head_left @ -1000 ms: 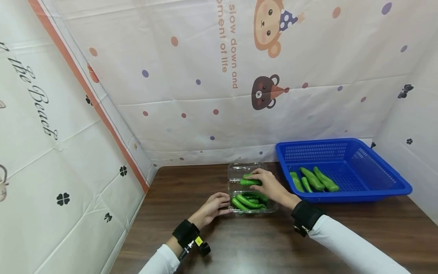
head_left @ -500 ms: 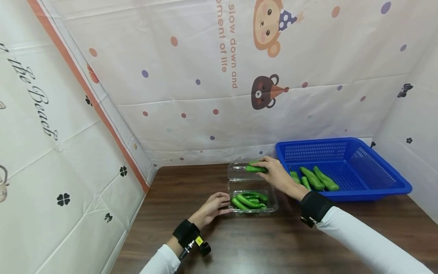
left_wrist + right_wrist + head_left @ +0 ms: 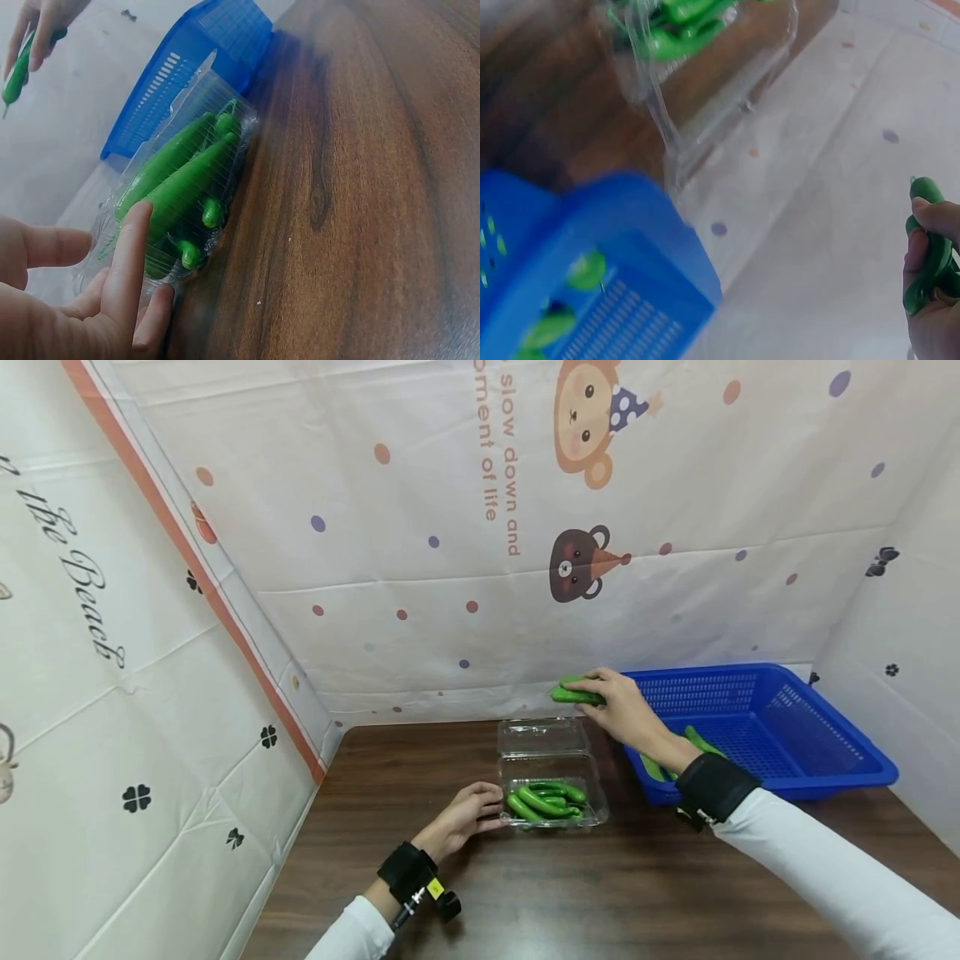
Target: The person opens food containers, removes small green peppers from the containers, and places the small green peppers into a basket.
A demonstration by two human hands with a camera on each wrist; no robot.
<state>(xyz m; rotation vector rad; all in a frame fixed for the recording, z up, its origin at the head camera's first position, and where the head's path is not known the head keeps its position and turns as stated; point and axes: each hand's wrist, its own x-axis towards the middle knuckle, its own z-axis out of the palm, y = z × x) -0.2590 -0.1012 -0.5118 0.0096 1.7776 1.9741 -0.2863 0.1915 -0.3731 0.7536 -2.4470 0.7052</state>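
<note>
My right hand (image 3: 628, 717) grips green chili peppers (image 3: 576, 694), raised above and behind a clear plastic clamshell box, near the back wall. In the right wrist view the fingers and thumb curl round these peppers (image 3: 930, 276); more than one shows, but the exact number is partly hidden by the hand. The clamshell box (image 3: 597, 810) lies on the table with its lid (image 3: 542, 737) folded back. Several green peppers (image 3: 547, 800) lie inside it. At the box's left side rests my left hand (image 3: 467, 817), its fairly straight fingers touching the clear wall.
A blue plastic basket (image 3: 843, 739) stands on the right of the brown wooden table (image 3: 525, 893), with green peppers (image 3: 699, 740) inside, partly hidden by my right arm. Printed cloth walls (image 3: 420, 643) stand at the back and sides.
My right hand has lifted the peppers up from above the box, moving back and to the right past the lid. My left hand has stayed at the box.
</note>
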